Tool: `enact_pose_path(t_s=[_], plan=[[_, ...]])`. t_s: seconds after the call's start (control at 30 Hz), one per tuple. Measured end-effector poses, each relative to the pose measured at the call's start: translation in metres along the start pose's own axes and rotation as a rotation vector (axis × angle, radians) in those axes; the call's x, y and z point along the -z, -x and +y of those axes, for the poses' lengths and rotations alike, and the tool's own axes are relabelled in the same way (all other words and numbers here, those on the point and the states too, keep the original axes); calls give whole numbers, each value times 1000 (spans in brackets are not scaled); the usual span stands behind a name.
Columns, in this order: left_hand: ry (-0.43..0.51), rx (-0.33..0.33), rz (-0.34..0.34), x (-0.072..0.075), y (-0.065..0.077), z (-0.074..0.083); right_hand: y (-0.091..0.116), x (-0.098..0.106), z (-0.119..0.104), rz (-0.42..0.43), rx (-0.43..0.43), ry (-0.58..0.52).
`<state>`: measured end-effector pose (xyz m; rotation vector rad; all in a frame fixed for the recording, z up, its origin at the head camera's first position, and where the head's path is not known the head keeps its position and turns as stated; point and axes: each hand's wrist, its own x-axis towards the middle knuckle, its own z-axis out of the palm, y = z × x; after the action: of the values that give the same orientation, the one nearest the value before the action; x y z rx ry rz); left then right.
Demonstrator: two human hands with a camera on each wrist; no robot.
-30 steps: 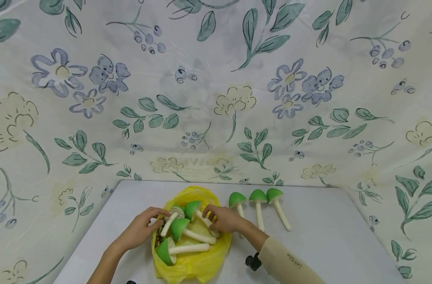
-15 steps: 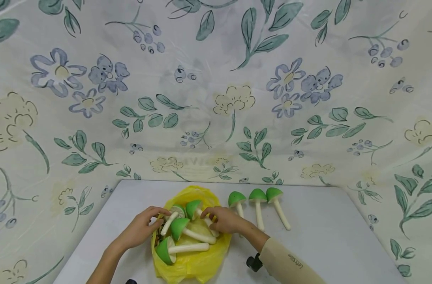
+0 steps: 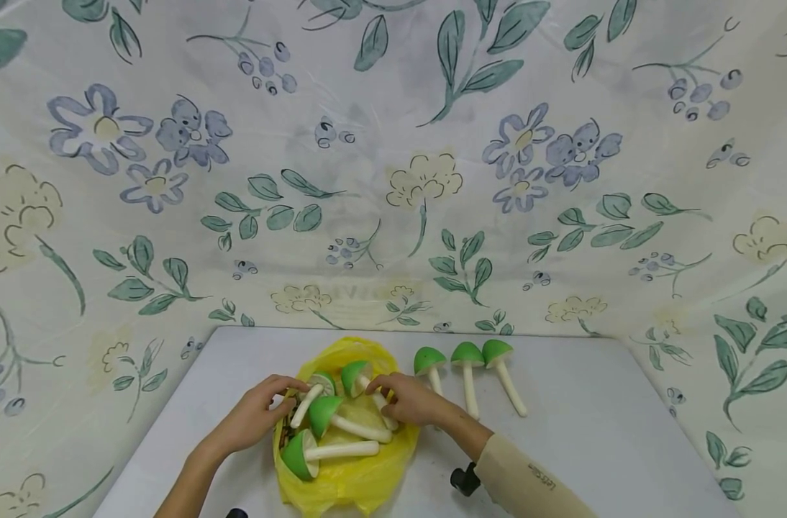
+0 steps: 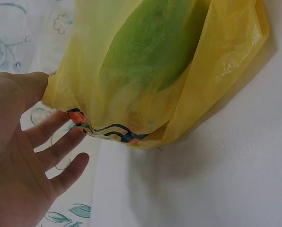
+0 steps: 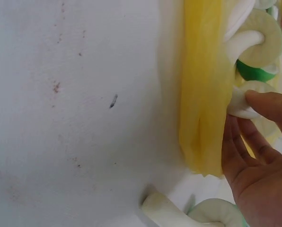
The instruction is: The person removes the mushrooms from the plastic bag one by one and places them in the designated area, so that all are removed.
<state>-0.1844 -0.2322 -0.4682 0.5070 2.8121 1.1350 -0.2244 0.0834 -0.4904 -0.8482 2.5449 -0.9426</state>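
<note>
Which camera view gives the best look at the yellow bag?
The head view: it shows nearly the whole yellow bag from above, open, with four green-capped mushrooms in it. The left wrist view shows one printed side close up, cut off by the picture's top edge. The right wrist view shows little more than a narrow strip of its side.

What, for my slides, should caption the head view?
Left hand on a yellow bag, right hand pinching one of four green-capped mushrooms inside, three more outside.
</note>
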Motion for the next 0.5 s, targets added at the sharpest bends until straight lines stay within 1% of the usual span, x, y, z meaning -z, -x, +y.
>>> enact_pose_path(t_s=[0.3,0.5], plan=[[6,-2,10,-2,-1,0,2,3,-6,16,12,-25],[9,-7,10,-2,-1,-1,5,8,-11,30,5,-83]])
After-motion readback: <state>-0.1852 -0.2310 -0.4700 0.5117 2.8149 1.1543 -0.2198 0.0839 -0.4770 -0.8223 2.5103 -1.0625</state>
